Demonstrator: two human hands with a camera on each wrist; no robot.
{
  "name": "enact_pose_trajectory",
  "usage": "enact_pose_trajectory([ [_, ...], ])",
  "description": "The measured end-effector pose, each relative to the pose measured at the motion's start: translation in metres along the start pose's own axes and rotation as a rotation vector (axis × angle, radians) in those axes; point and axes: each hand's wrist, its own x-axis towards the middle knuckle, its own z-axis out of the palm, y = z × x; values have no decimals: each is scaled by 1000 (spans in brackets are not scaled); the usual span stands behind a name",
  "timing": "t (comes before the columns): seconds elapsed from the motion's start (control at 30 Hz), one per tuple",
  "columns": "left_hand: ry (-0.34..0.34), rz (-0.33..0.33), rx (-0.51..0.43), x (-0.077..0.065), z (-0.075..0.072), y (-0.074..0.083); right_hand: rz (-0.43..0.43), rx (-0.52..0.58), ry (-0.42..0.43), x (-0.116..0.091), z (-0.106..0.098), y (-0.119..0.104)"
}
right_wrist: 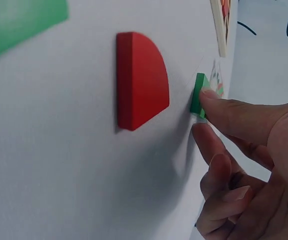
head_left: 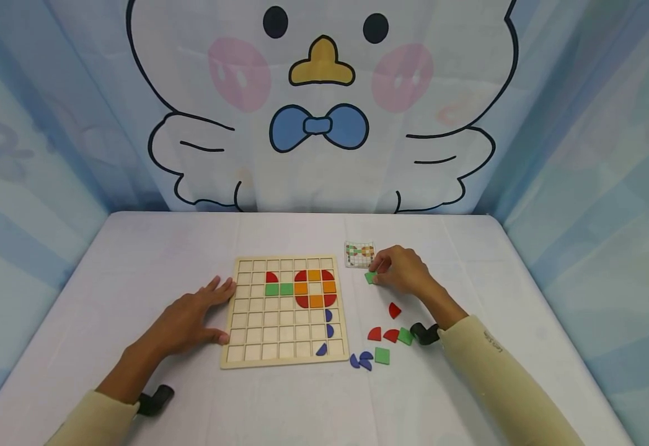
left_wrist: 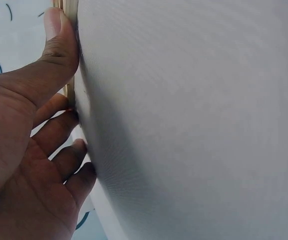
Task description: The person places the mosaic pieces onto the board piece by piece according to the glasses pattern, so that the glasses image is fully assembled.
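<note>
A wooden grid board (head_left: 285, 364) lies on the table, holding red, orange, green and blue tiles in its cells. My left hand (head_left: 187, 319) rests at the board's left edge, fingers spread and thumb touching the frame. In the left wrist view the thumb and fingertips of that hand (left_wrist: 39, 120) meet the board's side. Right of the board, my right hand (head_left: 401, 269) pinches a small green square tile (head_left: 370, 277) just below the pattern card (head_left: 359, 255). The right wrist view shows the thumb on the face of this green tile (right_wrist: 197, 95).
Loose red quarter-round tiles (head_left: 394, 310) lie nearer me on the right, along with two green squares (head_left: 382, 355) and several blue half-rounds (head_left: 366, 355). A white cloth covers the table (head_left: 157, 248). Printed curtains (head_left: 324, 179) stand behind and at both sides.
</note>
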Motion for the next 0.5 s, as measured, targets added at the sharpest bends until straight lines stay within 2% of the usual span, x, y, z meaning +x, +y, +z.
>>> enact_pose_trajectory([
  [0.27, -10, -19, 4, 0, -2, 2, -105, 47, 10, -5, 5, -9],
  [0.5, -13, -14, -3, 0, -1, 1, -166, 104, 38, -7, 11, -29],
])
